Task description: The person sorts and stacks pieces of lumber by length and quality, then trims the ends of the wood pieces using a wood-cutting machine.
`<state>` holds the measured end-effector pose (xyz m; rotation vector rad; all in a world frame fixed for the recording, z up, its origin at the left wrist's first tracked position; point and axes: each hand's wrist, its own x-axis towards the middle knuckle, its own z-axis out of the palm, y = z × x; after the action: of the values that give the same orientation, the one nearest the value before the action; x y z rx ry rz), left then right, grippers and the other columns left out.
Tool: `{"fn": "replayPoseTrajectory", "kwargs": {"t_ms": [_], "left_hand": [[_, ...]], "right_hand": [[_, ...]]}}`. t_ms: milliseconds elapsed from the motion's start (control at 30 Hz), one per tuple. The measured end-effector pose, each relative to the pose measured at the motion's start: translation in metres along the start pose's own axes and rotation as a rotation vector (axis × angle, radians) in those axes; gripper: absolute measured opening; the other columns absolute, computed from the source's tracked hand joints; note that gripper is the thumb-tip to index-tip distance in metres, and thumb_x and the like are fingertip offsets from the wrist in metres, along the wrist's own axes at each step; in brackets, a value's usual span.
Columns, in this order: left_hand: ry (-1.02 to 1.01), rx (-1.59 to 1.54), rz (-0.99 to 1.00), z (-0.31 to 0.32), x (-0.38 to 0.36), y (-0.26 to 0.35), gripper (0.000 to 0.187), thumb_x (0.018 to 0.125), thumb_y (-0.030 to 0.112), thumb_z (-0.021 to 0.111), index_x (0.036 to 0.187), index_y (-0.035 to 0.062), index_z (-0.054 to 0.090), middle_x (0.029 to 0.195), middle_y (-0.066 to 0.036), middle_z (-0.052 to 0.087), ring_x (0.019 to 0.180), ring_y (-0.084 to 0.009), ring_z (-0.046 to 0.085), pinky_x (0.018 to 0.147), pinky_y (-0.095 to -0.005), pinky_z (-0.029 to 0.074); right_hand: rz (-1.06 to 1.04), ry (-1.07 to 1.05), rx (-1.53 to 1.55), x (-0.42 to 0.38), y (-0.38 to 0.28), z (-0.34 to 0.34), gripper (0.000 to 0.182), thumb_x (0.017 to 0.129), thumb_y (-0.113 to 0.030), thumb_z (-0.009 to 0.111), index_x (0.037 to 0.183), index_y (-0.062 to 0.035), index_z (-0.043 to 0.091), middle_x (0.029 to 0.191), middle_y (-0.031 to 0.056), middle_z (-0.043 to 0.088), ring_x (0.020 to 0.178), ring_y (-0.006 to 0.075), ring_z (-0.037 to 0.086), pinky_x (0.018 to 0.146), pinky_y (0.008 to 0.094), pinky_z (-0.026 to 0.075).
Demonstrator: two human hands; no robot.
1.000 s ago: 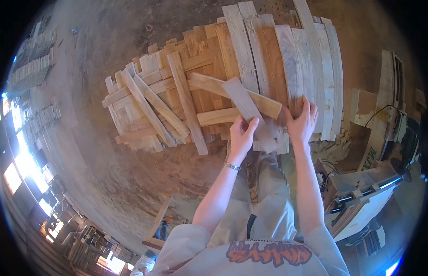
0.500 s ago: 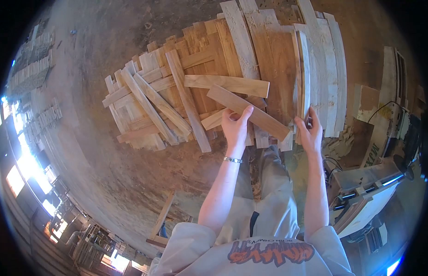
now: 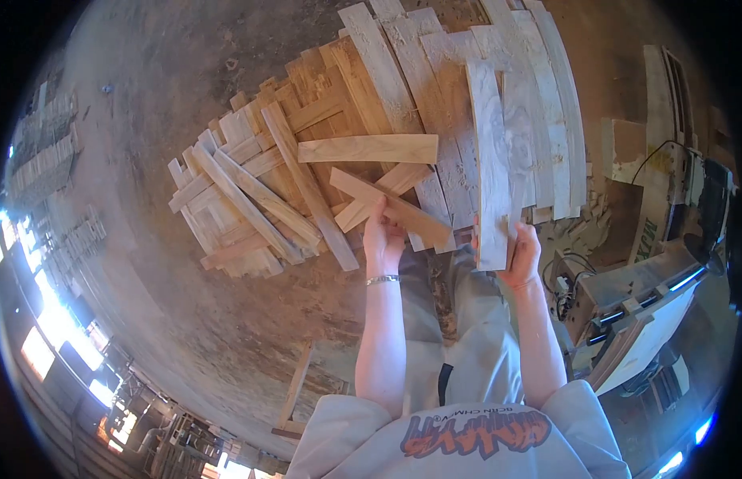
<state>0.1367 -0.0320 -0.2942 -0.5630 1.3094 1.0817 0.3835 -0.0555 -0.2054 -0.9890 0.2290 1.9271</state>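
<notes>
My right hand (image 3: 524,257) is wrapped round the near end of a long pale wooden board (image 3: 490,160), with fingertips showing past its left edge. That board is raised at the right part of the pile and its broad face shows. My left hand (image 3: 384,244) grips a shorter brown board (image 3: 393,209), its thumb on the upper face and the other fingers curled below. The brown board lies slantwise across another pale board (image 3: 407,179). Just beyond it is a light board (image 3: 369,149) lying crosswise.
A wide pile of boards (image 3: 327,76) spreads out before me, with several loose strips (image 3: 247,201) on its left part. To my right stand a machine-like bench (image 3: 626,291) and cables (image 3: 574,259). More stacked wood (image 3: 43,152) is at the far left.
My right hand has lifted its board and turned its broad face up, bringing it left and nearer. My left hand has drawn the brown board slightly nearer. The view has shifted a little.
</notes>
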Motion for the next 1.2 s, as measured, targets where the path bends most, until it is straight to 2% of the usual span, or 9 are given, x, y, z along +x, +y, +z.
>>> {"fn": "replayPoseTrajectory", "kwargs": {"t_ms": [33, 100, 367, 500, 767, 867, 1000, 1067, 1200], "left_hand": [[-0.064, -0.005, -0.006, 0.001, 0.0, 0.001, 0.026, 0.093, 0.026, 0.07, 0.112, 0.0102, 0.06, 0.11, -0.004, 0.064, 0.103, -0.0216, 0.061, 0.091, -0.0378, 0.049], [-0.06, -0.02, -0.023, 0.006, -0.015, 0.007, 0.032, 0.094, 0.028, 0.067, 0.119, 0.0095, 0.058, 0.111, -0.007, 0.063, 0.107, -0.0241, 0.06, 0.097, -0.0408, 0.047], [-0.05, 0.151, 0.212, 0.035, -0.076, 0.007, 0.048, 0.093, 0.036, 0.066, 0.13, 0.0075, 0.055, 0.12, -0.008, 0.062, 0.11, -0.0229, 0.059, 0.098, -0.0406, 0.047], [0.032, 0.135, 0.283, 0.075, -0.037, 0.023, 0.052, 0.095, 0.041, 0.066, 0.13, 0.0035, 0.055, 0.123, -0.007, 0.061, 0.111, -0.022, 0.059, 0.098, -0.0365, 0.047], [0.064, 0.172, 0.337, 0.085, 0.009, 0.058, 0.051, 0.097, 0.037, 0.065, 0.132, 0.0029, 0.053, 0.128, -0.009, 0.06, 0.116, -0.0247, 0.058, 0.103, -0.0402, 0.047], [-0.069, 0.212, 0.234, 0.047, 0.002, 0.064, 0.046, 0.099, 0.035, 0.058, 0.134, 0.0051, 0.052, 0.13, -0.009, 0.06, 0.119, -0.0245, 0.058, 0.104, -0.0423, 0.047], [-0.097, 0.306, 0.285, 0.018, -0.07, 0.054, 0.051, 0.097, 0.036, 0.058, 0.136, 0.0046, 0.051, 0.136, -0.009, 0.058, 0.124, -0.0238, 0.055, 0.106, -0.0399, 0.044], [-0.042, 0.348, 0.263, -0.005, -0.092, 0.049, 0.051, 0.098, 0.036, 0.057, 0.137, 0.0045, 0.051, 0.136, -0.008, 0.057, 0.126, -0.0235, 0.053, 0.108, -0.0397, 0.042], [-0.182, 0.489, 0.324, -0.061, -0.102, 0.044, 0.052, 0.1, 0.035, 0.055, 0.141, 0.0043, 0.048, 0.138, -0.008, 0.055, 0.129, -0.0235, 0.051, 0.111, -0.0396, 0.039]], "right_hand": [[-0.011, -0.016, -0.079, -0.002, 0.003, -0.007, 0.059, 0.085, -0.03, 0.064, 0.13, 0.0067, 0.053, 0.116, 0.0191, 0.066, 0.091, 0.0301, 0.069, 0.071, 0.0425, 0.058], [-0.02, 0.006, -0.209, -0.002, 0.006, -0.016, 0.063, 0.082, -0.023, 0.074, 0.134, 0.0038, 0.053, 0.122, 0.0165, 0.065, 0.092, 0.0293, 0.069, 0.072, 0.0423, 0.059], [0.102, -0.075, -0.042, -0.011, 0.001, -0.012, 0.058, 0.085, -0.018, 0.074, 0.134, 0.0027, 0.052, 0.124, 0.018, 0.064, 0.097, 0.0349, 0.069, 0.081, 0.0491, 0.059], [0.118, -0.089, -0.039, -0.015, 0.004, -0.009, 0.058, 0.084, -0.016, 0.073, 0.134, 0.0034, 0.051, 0.122, 0.0184, 0.064, 0.095, 0.0349, 0.069, 0.081, 0.0503, 0.059], [0.227, -0.138, -0.327, -0.034, -0.002, -0.014, 0.049, 0.076, -0.015, 0.077, 0.118, 0.0032, 0.06, 0.104, 0.0129, 0.066, 0.078, 0.0251, 0.069, 0.067, 0.0394, 0.056], [0.319, -0.198, -0.379, -0.053, -0.023, 0.0, 0.054, 0.069, -0.022, 0.086, 0.111, 0.0033, 0.063, 0.087, 0.0124, 0.069, 0.066, 0.0222, 0.067, 0.058, 0.0354, 0.054], [0.418, -0.396, -0.506, -0.058, -0.051, -0.006, 0.067, 0.061, -0.023, 0.091, 0.111, 0.0085, 0.06, 0.083, 0.0186, 0.07, 0.062, 0.0251, 0.068, 0.052, 0.036, 0.055], [0.502, -0.49, -0.572, -0.054, -0.072, 0.004, 0.054, 0.059, -0.021, 0.093, 0.096, 0.0094, 0.068, 0.084, 0.0186, 0.071, 0.069, 0.0239, 0.07, 0.055, 0.0347, 0.056], [0.453, -0.622, -0.725, -0.048, -0.083, 0.003, 0.053, 0.059, -0.021, 0.095, 0.096, 0.0076, 0.069, 0.086, 0.0146, 0.073, 0.073, 0.0196, 0.071, 0.064, 0.0294, 0.056]]}}
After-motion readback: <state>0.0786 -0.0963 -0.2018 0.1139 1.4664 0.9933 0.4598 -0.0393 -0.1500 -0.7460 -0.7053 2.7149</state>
